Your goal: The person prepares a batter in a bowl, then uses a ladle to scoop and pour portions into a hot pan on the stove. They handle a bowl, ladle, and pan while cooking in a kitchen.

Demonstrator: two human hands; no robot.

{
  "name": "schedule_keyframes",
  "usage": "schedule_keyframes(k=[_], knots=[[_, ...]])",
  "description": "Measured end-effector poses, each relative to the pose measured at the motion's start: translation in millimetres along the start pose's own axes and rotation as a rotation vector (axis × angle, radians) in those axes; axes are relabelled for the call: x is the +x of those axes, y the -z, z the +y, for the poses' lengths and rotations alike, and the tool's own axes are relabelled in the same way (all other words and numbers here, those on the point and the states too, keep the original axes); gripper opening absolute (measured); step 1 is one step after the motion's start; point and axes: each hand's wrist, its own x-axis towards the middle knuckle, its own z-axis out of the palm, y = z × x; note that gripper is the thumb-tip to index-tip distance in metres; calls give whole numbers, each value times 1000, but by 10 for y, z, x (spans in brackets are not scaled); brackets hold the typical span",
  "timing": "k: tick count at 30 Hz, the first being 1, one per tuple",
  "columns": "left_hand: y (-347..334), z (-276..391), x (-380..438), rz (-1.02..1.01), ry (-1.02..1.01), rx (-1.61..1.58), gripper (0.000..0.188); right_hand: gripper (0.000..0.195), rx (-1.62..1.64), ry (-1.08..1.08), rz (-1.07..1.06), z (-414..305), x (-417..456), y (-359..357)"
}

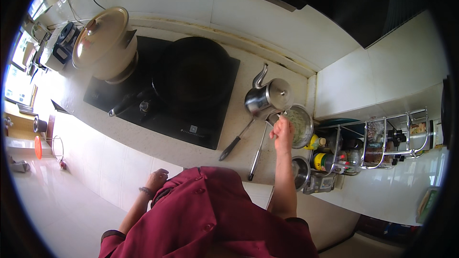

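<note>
My right hand (pixel 282 132) is closed around the handle of a stainless steel oil pot (pixel 259 99) with a lid and a curved spout, to the right of the cooktop. A metal bowl (pixel 309 126) with pale green food in it lies partly behind that hand. Two long-handled utensils, one with a dark handle (pixel 230 148) and one with a metal handle (pixel 255 165), rest on the counter below the pot. My left hand (pixel 157 180) hangs beside my body in front of the counter, its fingers loosely curled; whether it holds anything is hidden.
A black wok (pixel 193 70) sits on the black cooktop (pixel 193 129). Left of it stands a beige lidded pot (pixel 104 43). At the right are another metal bowl (pixel 302 173) and a wire rack (pixel 383 136) with bottles and jars. A range hood (pixel 344 14) overhangs the counter.
</note>
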Motion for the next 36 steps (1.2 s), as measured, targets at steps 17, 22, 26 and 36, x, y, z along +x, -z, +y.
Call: schedule_keyframes(k=[17, 22, 26, 36], knots=[[-693, 433, -309, -12, 85, -45, 26, 45, -32, 8, 95, -474, 1519, 1186], [-914, 551, -433, -1, 118, -110, 24, 45, 4, -17, 89, -414, 1702, 1460], [-1032, 705, -486, 5, 86, -134, 25, 44, 12, -63, 115, -400, 1766, 1555], [-1014, 959, -349, 56, -105, -7, 21, 29, -234, 1, 190, -359, 1753, 1580]])
